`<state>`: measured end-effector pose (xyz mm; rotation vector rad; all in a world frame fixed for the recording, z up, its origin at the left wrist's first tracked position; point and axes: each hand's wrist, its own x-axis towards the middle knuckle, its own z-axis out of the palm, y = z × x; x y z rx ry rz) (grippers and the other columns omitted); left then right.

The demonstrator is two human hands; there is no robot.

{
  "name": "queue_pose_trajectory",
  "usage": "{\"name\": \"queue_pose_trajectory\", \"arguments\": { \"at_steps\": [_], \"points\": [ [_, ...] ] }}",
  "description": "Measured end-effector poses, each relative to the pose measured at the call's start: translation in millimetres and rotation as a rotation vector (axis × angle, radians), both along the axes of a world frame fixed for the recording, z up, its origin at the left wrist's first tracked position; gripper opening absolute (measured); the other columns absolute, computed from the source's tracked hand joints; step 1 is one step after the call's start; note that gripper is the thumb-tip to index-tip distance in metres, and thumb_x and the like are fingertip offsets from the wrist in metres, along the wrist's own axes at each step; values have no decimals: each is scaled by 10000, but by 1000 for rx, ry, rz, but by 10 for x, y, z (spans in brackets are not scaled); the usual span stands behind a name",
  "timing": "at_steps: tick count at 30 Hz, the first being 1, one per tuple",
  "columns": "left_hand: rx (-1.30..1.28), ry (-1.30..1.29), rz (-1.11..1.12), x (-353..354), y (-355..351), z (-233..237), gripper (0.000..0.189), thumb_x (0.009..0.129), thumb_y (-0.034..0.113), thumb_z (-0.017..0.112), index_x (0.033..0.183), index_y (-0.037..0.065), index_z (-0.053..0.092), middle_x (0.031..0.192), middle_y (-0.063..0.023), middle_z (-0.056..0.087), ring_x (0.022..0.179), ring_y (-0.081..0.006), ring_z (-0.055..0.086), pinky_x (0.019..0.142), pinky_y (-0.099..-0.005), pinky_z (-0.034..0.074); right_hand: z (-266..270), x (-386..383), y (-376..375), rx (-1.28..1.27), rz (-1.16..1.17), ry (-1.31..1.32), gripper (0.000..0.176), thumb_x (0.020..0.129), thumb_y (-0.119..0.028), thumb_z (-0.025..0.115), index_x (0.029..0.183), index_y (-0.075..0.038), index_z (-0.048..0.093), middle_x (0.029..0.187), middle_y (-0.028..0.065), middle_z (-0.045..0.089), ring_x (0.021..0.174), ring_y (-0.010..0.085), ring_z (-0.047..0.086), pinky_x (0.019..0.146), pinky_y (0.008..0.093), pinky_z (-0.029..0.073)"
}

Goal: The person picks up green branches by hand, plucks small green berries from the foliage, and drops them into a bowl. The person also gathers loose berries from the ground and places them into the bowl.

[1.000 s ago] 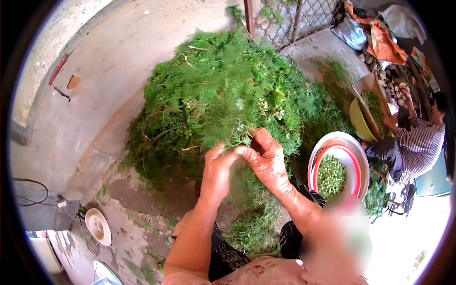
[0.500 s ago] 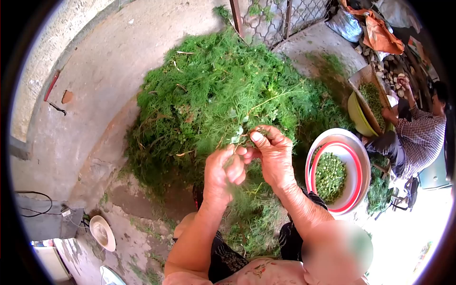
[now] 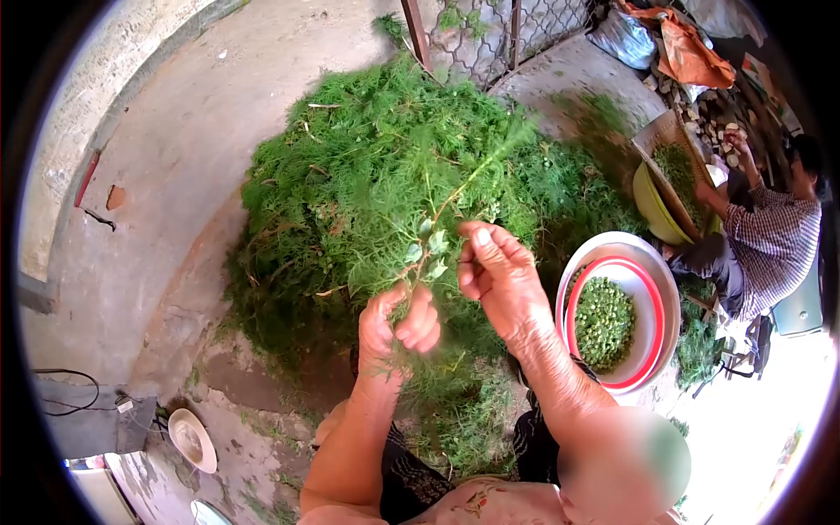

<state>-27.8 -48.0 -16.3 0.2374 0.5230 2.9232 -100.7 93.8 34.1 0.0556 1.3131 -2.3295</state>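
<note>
Nearest, my left fingers (image 3: 408,326) grip a leafy sprig (image 3: 426,248) by its stem; my right fingers (image 3: 477,260) curl just beside it, whether holding anything I cannot tell. To the right sits a red-rimmed bowl (image 3: 654,337) of green pods (image 3: 605,324). Beyond my hands spreads the green heap (image 3: 324,188); far right, a person (image 3: 770,249) sits.

The one view looks from the wearer's head, forward and steeply down, wide and round with dark corners; the left hand (image 3: 395,325) and right hand (image 3: 506,278) are close, the green pile (image 3: 324,188) beyond, the fence (image 3: 477,44) farthest.
</note>
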Motion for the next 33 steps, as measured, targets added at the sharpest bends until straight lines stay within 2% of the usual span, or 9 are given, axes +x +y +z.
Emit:
{"name": "queue_pose_trajectory", "arguments": {
  "at_steps": [2, 4, 7, 11, 14, 18, 26, 31, 33],
  "points": [
    [-166, -109, -9, 30, 22, 76, 360, 912, 272, 312, 903, -2, 544, 453, 36, 331, 402, -101, 335, 400, -256, 325, 1, 46, -36, 39, 24, 108, 348, 850, -266, 589, 1095, -43, 483, 753, 5, 546, 543, 66, 482, 448, 193, 380],
    [-293, -190, -13, 54, 67, 135, 368, 910, 292, 323, 894, 0, 548, 452, 37, 327, 399, -100, 327, 397, -253, 317, -13, 61, -87, 170, -42, 272, 363, 831, -259, 619, 1084, -47, 468, 747, 7, 548, 540, 60, 464, 456, 192, 387],
    [-404, -273, 0, 67, 174, 166, 377, 904, 315, 335, 879, 11, 558, 438, 37, 313, 381, -100, 306, 389, -250, 307, -81, 81, -91, 225, -60, 248, 259, 831, -229, 623, 941, -66, 455, 683, -15, 515, 527, 50, 433, 433, 193, 367],
    [-104, -144, -29, 49, 283, 7, 392, 894, 324, 329, 908, -3, 544, 404, 47, 287, 343, -99, 285, 366, -261, 305, -47, 128, -170, 57, -140, 63, 164, 866, -200, 574, 893, -90, 455, 635, -32, 463, 481, 41, 372, 405, 177, 320],
    [-69, -94, -28, -28, 294, 39, 410, 888, 327, 325, 936, -34, 512, 399, 51, 297, 322, -93, 285, 352, -259, 305, -64, 147, -183, -178, -160, -114, 95, 858, -189, 582, 878, -115, 528, 692, -55, 512, 504, 23, 412, 418, 159, 327],
    [-55, -87, 12, -53, 339, 78, 426, 880, 320, 329, 953, -72, 477, 394, 51, 303, 310, -89, 289, 345, -250, 306, 41, 135, -120, -368, -179, -358, 142, 839, -193, 601, 923, -86, 562, 760, 7, 536, 559, 99, 462, 440, 210, 356],
    [120, 97, 40, -121, 226, -31, 401, 887, 286, 283, 918, 10, 572, 472, 12, 379, 421, -120, 351, 428, -277, 343, -57, 39, -16, -454, -60, -203, 310, 832, -172, 601, 1104, -62, 501, 783, 35, 516, 555, 137, 451, 470, 236, 353],
    [54, 92, 44, -121, 196, -30, 397, 912, 306, 298, 923, 19, 572, 452, 26, 340, 422, -113, 344, 422, -265, 337, 16, -90, 122, -536, -40, -274, 246, 835, -279, 590, 851, -38, 545, 817, 76, 537, 667, 158, 479, 489, 242, 367],
    [23, 6, 56, -79, 240, 40, 393, 919, 314, 313, 921, 17, 571, 450, 28, 335, 423, -108, 344, 419, -262, 333, 18, -51, 86, -383, 5, -225, 243, 833, -272, 594, 832, -35, 546, 779, 72, 546, 616, 148, 479, 468, 238, 361]
  ]
}}
